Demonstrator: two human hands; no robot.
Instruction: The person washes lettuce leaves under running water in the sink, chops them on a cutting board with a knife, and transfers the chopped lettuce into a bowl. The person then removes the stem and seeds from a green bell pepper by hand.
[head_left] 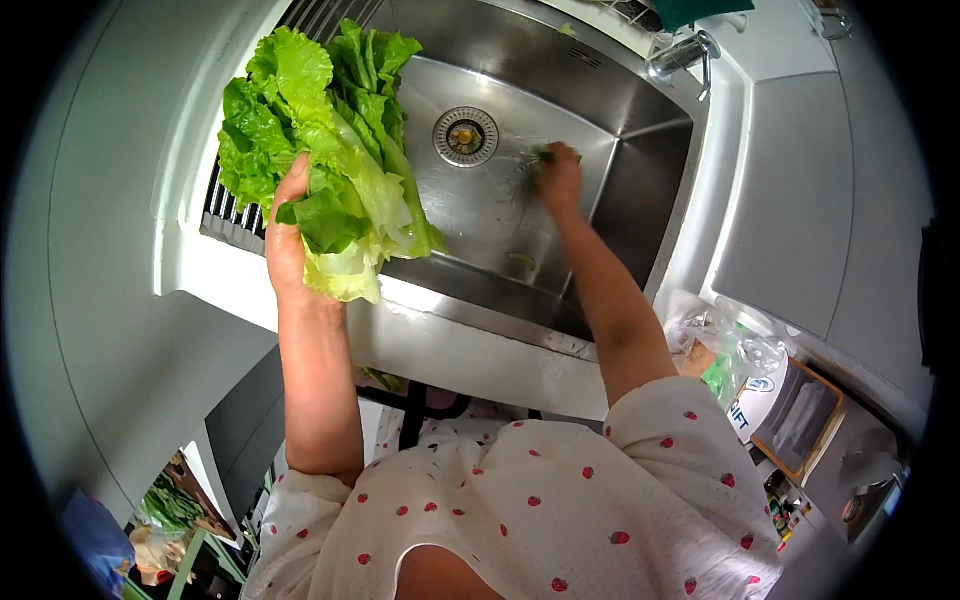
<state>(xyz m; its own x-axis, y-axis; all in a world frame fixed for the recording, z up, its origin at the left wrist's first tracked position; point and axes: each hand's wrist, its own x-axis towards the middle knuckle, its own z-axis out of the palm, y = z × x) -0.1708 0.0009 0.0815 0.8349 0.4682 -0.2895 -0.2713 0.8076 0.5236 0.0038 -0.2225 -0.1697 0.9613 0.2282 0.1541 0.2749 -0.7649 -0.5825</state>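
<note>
A big bunch of green lettuce leaves [345, 170] rests in my left hand [289, 235], the thumb lying over the leaves and the other fingers hidden beneath them. It is held over the left side of the steel sink [440, 210]. My right hand [561, 180] is down in the sink, right of the drain [466, 137], with its fingers closed and slightly blurred. A small dark green scrap of leaf [546, 156] shows at those fingertips. Another small green bit [522, 260] lies on the sink floor near the front wall.
A slatted drying rack [232, 215] lies along the sink's left side, partly under the lettuce. The chrome faucet [685, 55] stands at the back right corner. A clear plastic bag [735, 345] is right of the sink. Leafy greens [172, 503] are at lower left.
</note>
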